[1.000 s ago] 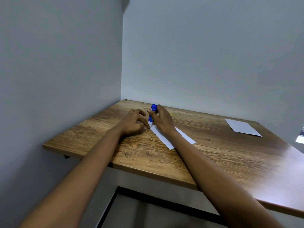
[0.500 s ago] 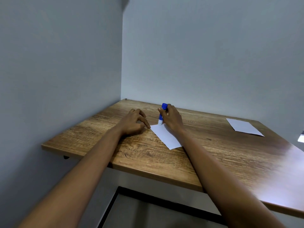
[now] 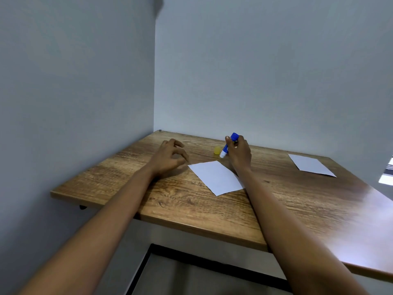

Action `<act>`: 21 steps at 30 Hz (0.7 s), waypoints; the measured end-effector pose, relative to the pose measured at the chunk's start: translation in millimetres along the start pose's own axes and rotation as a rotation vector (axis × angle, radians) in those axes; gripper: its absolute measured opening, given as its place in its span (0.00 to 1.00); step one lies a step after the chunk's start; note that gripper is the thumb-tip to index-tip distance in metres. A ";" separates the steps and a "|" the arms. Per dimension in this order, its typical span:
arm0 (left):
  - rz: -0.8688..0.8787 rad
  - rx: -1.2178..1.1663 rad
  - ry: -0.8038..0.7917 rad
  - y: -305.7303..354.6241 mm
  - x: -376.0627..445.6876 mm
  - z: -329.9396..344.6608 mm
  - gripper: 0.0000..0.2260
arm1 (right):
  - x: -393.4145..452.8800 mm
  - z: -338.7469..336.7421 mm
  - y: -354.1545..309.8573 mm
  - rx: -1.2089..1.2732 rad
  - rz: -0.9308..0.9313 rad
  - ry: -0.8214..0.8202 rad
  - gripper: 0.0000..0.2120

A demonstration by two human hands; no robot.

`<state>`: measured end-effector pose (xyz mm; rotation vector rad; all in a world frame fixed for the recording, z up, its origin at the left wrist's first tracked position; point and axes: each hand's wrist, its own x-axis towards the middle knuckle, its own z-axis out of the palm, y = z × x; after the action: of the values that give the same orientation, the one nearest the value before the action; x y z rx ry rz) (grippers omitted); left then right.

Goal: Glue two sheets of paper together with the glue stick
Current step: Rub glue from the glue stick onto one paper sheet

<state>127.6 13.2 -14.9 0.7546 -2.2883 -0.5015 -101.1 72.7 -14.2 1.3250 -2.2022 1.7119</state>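
Two pale walls (image 3: 85,81) meet in a corner behind the wooden desk (image 3: 191,205), whose right end runs out of the picture. Below its front edge a dark frame (image 3: 191,260) is only partly seen.

Both bare forearms enter from the bottom, cut off before the elbows. The right forearm crosses the right corner of the near sheet of paper (image 3: 214,177) and hides it. This sheet lies flat near the middle of the desk, between the two hands. A second sheet of paper (image 3: 310,165) lies flat well apart, far to the right.

The left hand (image 3: 170,156) rests on the wood just left of the near sheet, fingers loosely curled and holding nothing; whether a fingertip touches the paper's corner is hard to tell. The right hand (image 3: 239,152) is closed around the glue stick (image 3: 228,144), which tilts with its blue end up and its white end down toward the desk, just beyond the far edge of the near sheet. Whether the white tip touches the wood cannot be told. Half a second ago that tip stood at the sheet's far corner; now the hand has carried it further right and back, off the paper.

A small yellow cap (image 3: 217,150) sits on the desk just left of the stick's white end; it was hidden by the hand earlier.
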 end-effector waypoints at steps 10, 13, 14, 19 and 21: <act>0.131 0.399 -0.327 34.4 26.8 33.1 0.23 | -6.6 -1.8 -7.4 0.012 -0.063 -0.086 0.14; 0.087 0.404 -0.380 27.0 32.1 38.4 0.22 | -3.4 0.0 -7.0 -0.033 -0.080 -0.067 0.14; 0.081 0.399 -0.385 24.9 32.6 39.0 0.22 | -2.6 1.0 -7.6 -0.055 -0.088 -0.067 0.15; 0.078 0.410 -0.369 19.7 34.6 42.0 0.22 | -2.0 6.1 -9.0 -0.143 -0.123 -0.066 0.16; 0.078 0.406 -0.365 18.3 35.6 42.5 0.22 | -1.6 7.7 -8.1 -0.161 -0.129 -0.060 0.18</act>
<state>69.3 10.7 -18.3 0.8122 -2.7968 -0.1414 -91.4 67.3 -11.8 1.4603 -2.1793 1.4376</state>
